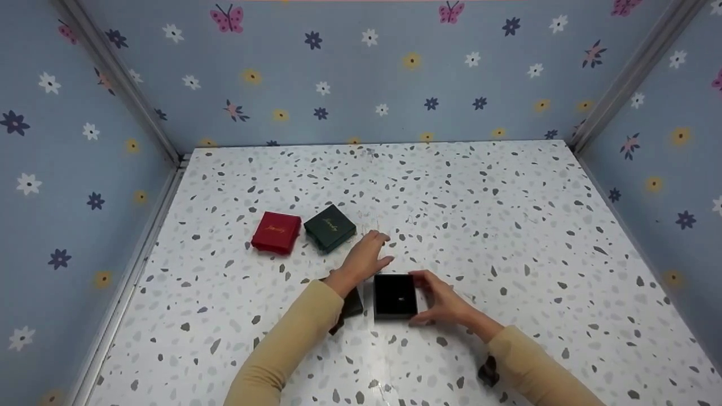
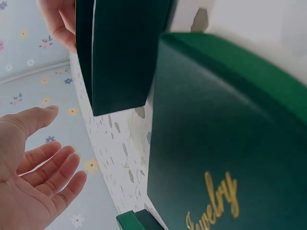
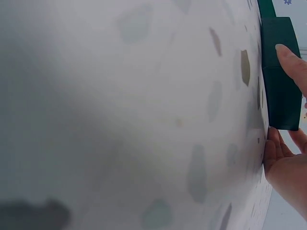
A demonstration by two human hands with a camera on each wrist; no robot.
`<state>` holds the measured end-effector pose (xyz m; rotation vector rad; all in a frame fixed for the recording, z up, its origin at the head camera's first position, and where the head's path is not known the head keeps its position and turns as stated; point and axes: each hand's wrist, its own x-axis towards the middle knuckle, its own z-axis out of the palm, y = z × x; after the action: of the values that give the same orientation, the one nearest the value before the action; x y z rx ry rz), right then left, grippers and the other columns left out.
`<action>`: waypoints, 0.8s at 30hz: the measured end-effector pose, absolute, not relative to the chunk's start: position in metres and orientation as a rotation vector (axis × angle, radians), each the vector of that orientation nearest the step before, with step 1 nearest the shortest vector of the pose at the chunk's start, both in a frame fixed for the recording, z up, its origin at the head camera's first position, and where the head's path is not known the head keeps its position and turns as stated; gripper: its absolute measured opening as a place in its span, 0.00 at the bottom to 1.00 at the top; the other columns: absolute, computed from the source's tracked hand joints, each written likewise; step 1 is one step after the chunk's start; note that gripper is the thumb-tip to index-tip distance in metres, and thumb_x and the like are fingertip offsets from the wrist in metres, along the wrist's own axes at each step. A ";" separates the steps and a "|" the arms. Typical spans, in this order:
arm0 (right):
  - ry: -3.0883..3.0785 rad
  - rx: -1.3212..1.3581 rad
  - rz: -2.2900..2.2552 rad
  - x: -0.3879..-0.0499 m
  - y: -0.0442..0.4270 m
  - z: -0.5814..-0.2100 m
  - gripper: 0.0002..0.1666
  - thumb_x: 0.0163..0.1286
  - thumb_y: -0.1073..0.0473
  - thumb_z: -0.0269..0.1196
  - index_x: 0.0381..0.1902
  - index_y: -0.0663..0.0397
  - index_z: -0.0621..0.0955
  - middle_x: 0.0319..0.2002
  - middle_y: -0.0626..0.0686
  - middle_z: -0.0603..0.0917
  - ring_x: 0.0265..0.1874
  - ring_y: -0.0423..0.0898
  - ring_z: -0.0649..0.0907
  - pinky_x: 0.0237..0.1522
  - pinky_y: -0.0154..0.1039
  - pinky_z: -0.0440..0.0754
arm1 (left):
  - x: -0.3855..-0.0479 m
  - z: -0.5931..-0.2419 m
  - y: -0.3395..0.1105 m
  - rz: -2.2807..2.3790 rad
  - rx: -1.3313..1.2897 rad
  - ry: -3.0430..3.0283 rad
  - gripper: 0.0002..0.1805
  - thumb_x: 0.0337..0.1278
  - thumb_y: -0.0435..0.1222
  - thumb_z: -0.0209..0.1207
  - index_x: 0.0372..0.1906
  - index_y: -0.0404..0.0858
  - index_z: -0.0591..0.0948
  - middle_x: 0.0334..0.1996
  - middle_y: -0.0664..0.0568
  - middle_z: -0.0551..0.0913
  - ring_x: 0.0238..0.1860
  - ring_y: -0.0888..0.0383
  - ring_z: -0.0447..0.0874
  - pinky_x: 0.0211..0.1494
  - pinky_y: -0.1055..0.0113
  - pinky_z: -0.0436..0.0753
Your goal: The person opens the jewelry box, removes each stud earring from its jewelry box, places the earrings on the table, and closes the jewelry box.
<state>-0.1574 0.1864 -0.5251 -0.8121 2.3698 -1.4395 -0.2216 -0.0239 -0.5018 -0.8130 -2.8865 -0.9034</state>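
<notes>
Table [image 1: 496, 214] with grey specks is closed in by a back wall [image 1: 366, 67], a left wall [image 1: 34, 203] and a right wall [image 1: 677, 152], all covered with flowers. The near edge is cut off at the bottom of the head view. An open box [image 1: 389, 288] is set well apart from all three walls. Wide room is left to its right, past the hand, and behind it. On its left, room is made tight by a green lid [image 2: 211, 105], which is placed just beside it and partly hidden by the left sleeve [image 1: 287, 344].

The open box is faced upward, so its black inside is shown, with a small shiny thing [image 1: 401, 299] in it. Its sides are nearly lined up with the back wall. Since it looks almost square from above, a long axis cannot be told.

Its right side is held by the right hand [image 1: 443, 299], whose grip is clamped on it, fingers at the far corner, thumb at the near one. The left hand [image 1: 364, 256] is held just past the box, fingers and thumb apart, with nothing held. Farther left, a green box [image 1: 331, 227] and a red box [image 1: 276, 232] are set side by side, with a narrow gap between them
</notes>
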 end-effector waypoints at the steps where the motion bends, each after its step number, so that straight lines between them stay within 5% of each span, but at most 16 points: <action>1: 2.369 -0.816 -1.438 -0.157 0.186 -0.524 0.52 0.34 0.67 0.75 0.57 0.72 0.61 0.47 0.62 0.74 0.48 0.57 0.72 0.54 0.52 0.64 | -0.220 -0.502 -0.024 -0.907 -0.811 -2.886 0.20 0.52 0.37 0.59 0.49 0.31 0.73 0.44 0.43 0.72 0.47 0.50 0.72 0.48 0.60 0.71; 12: 2.401 -0.767 -1.395 -0.167 0.195 -0.555 0.55 0.32 0.55 0.76 0.59 0.59 0.62 0.49 0.51 0.74 0.51 0.46 0.72 0.57 0.42 0.63 | -0.199 -0.503 -0.020 -0.939 -0.920 -2.772 0.24 0.50 0.37 0.60 0.51 0.31 0.70 0.43 0.45 0.72 0.46 0.53 0.71 0.48 0.63 0.72; 20: 2.369 -0.749 -1.414 -0.157 0.188 -0.527 0.53 0.34 0.64 0.75 0.58 0.68 0.60 0.50 0.61 0.73 0.51 0.55 0.71 0.57 0.51 0.60 | -0.186 -0.513 -0.018 -0.985 -0.962 -2.782 0.21 0.52 0.36 0.59 0.50 0.32 0.70 0.44 0.44 0.72 0.46 0.54 0.71 0.48 0.64 0.72; 24: 2.398 -0.742 -1.381 -0.162 0.191 -0.540 0.55 0.33 0.59 0.76 0.59 0.62 0.61 0.49 0.54 0.74 0.51 0.47 0.72 0.58 0.44 0.61 | -0.180 -0.518 -0.016 -1.009 -0.976 -2.760 0.21 0.51 0.35 0.59 0.49 0.32 0.70 0.43 0.43 0.72 0.46 0.54 0.71 0.49 0.64 0.72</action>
<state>-0.1621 0.1913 -0.5399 -0.7424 2.3980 -1.3813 -0.1797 -0.0163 -0.5180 -0.9762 -2.7603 -1.0092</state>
